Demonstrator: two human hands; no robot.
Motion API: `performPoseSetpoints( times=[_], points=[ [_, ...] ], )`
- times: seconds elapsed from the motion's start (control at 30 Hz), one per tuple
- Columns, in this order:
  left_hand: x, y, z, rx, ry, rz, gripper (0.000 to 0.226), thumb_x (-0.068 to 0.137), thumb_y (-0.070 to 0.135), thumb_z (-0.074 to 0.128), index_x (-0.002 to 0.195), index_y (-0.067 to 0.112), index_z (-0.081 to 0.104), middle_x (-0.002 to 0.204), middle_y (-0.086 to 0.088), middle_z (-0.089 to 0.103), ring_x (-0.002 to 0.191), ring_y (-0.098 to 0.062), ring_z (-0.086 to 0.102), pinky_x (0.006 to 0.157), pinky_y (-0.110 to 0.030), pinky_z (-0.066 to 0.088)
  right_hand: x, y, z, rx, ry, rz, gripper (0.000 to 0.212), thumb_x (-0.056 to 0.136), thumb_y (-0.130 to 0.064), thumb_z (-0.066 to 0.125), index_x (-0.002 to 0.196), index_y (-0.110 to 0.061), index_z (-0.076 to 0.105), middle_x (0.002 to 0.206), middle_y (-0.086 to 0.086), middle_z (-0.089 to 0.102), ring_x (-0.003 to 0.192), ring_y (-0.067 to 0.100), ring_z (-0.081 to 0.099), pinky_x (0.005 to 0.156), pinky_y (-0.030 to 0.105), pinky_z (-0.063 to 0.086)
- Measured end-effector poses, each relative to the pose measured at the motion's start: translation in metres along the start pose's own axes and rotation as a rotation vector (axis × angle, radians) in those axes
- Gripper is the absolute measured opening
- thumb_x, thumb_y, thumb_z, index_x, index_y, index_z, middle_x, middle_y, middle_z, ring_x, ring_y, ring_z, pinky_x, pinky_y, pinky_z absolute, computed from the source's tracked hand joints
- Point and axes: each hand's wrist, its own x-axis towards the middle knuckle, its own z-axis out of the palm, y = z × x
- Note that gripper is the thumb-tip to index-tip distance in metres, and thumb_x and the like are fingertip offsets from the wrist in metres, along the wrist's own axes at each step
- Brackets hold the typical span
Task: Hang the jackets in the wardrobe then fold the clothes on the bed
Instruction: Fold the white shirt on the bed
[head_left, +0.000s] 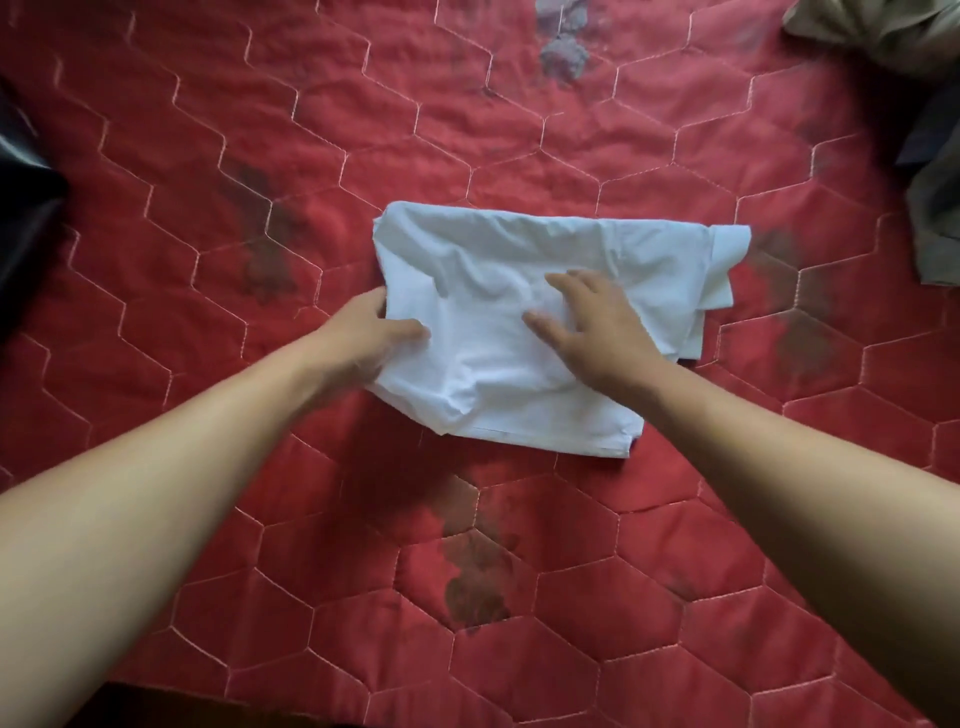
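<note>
At the far left a dark shape (26, 208) is cut off by the frame, too dim to identify. On the red quilted bed cover (208, 467), the left hand (363, 332) pinches the folded white garment (519, 249) by its left edge, while the right hand (592, 322) presses flat on it, fingers spread. Crumpled olive clothes (935, 218) lie half out of view at the right.

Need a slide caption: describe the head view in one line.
The left hand grips the edge of a folded white garment, right hand flat on top, on a red quilted bedspread.
</note>
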Motion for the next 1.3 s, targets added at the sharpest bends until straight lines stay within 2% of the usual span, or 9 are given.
performPoseSetpoints(
  times=[0.2, 0.37, 0.5, 0.63, 0.77, 0.93, 1.07, 1.17, 1.3],
  points=[
    [-0.033, 0.066, 0.11, 0.286, -0.199, 0.202, 0.054, 0.089, 0.008, 0.057, 0.141, 0.014, 0.046, 0.132, -0.004, 0.062, 0.12, -0.026, 0.062, 0.092, -0.031, 0.05, -0.011, -0.015, -0.063, 0.726, -0.069, 0.22, 0.052, 0.09, -0.076, 0.048, 0.111, -0.031, 0.064, 0.119, -0.005, 0.065, 0.111, 0.019, 0.065, 0.09, 0.04, 0.056],
    [-0.023, 0.093, 0.208, 0.634, -0.243, 0.439, 0.078, 0.092, 0.026, 0.057, 0.159, 0.026, 0.018, 0.154, -0.011, 0.039, 0.132, -0.034, 0.047, 0.104, -0.04, 0.046, -0.016, 0.02, -0.104, 0.65, -0.038, 0.075, 0.067, 0.08, -0.053, 0.077, 0.127, -0.009, 0.058, 0.105, -0.002, 0.062, 0.093, 0.008, 0.061, 0.083, 0.032, 0.052],
    [-0.011, 0.083, 0.228, 0.924, -0.094, 0.431, 0.073, 0.091, 0.054, 0.055, 0.155, 0.035, 0.025, 0.156, -0.012, 0.02, 0.144, -0.034, 0.02, 0.112, -0.054, 0.032, -0.019, 0.054, -0.108, 0.562, 0.076, 0.216, 0.063, 0.085, -0.01, 0.078, 0.139, -0.024, 0.048, 0.107, -0.002, 0.061, 0.071, 0.007, 0.066, 0.064, 0.026, 0.058],
    [0.001, 0.047, 0.211, 1.032, -0.093, 0.526, 0.071, 0.097, 0.049, 0.052, 0.159, 0.034, 0.023, 0.166, -0.009, 0.011, 0.153, -0.026, 0.01, 0.122, -0.048, 0.016, 0.0, 0.082, -0.097, 0.375, 0.284, 0.344, 0.023, 0.083, -0.012, 0.055, 0.101, -0.019, 0.067, 0.086, 0.0, 0.067, 0.077, 0.021, 0.064, 0.065, 0.036, 0.054],
    [0.006, 0.008, 0.189, 1.222, -0.051, 0.623, 0.068, 0.1, 0.051, 0.046, 0.161, 0.034, 0.02, 0.17, -0.008, 0.003, 0.157, -0.025, 0.0, 0.125, -0.05, 0.004, 0.008, 0.091, -0.094, 0.352, 0.337, 0.446, 0.014, 0.072, -0.008, 0.045, 0.061, -0.016, 0.045, 0.061, -0.001, 0.038, 0.063, 0.022, 0.038, 0.051, 0.031, 0.026],
    [0.013, -0.02, 0.17, 1.246, -0.055, 0.805, 0.053, 0.093, 0.039, 0.049, 0.146, 0.033, 0.049, 0.163, -0.013, 0.031, 0.153, -0.034, 0.024, 0.119, -0.062, 0.021, -0.005, 0.088, -0.091, -0.093, 0.422, 0.335, 0.07, 0.082, -0.006, 0.049, 0.148, -0.02, 0.031, 0.122, 0.015, 0.054, 0.113, 0.037, 0.053, 0.086, 0.047, 0.044],
    [0.012, -0.006, 0.179, 0.978, 0.09, 0.69, 0.054, 0.096, 0.047, 0.034, 0.145, 0.032, 0.051, 0.166, -0.013, 0.02, 0.157, -0.031, 0.005, 0.12, -0.069, 0.01, 0.001, 0.084, -0.073, -0.597, 0.451, -0.312, 0.057, 0.089, -0.016, 0.051, 0.146, -0.019, 0.048, 0.156, 0.015, 0.043, 0.149, 0.037, 0.032, 0.117, 0.068, 0.019],
    [0.019, -0.004, 0.202, 1.086, 0.137, 0.511, 0.077, 0.092, 0.071, 0.026, 0.161, 0.042, 0.005, 0.167, -0.009, -0.023, 0.152, -0.029, -0.027, 0.116, -0.067, -0.009, 0.018, 0.105, -0.061, -0.668, 0.137, -0.184, 0.059, 0.1, -0.047, 0.035, 0.154, -0.023, 0.041, 0.166, 0.013, 0.026, 0.155, 0.039, 0.017, 0.117, 0.073, 0.011],
    [0.037, -0.034, 0.2, 1.267, 0.162, 0.632, 0.084, 0.09, 0.077, 0.028, 0.16, 0.042, -0.003, 0.168, -0.015, -0.016, 0.155, -0.034, -0.016, 0.114, -0.073, -0.001, 0.01, 0.128, -0.039, -0.605, 0.095, -0.015, 0.074, 0.097, -0.068, 0.023, 0.162, -0.034, 0.016, 0.17, 0.012, 0.013, 0.155, 0.039, 0.011, 0.12, 0.066, 0.007]
  ],
)
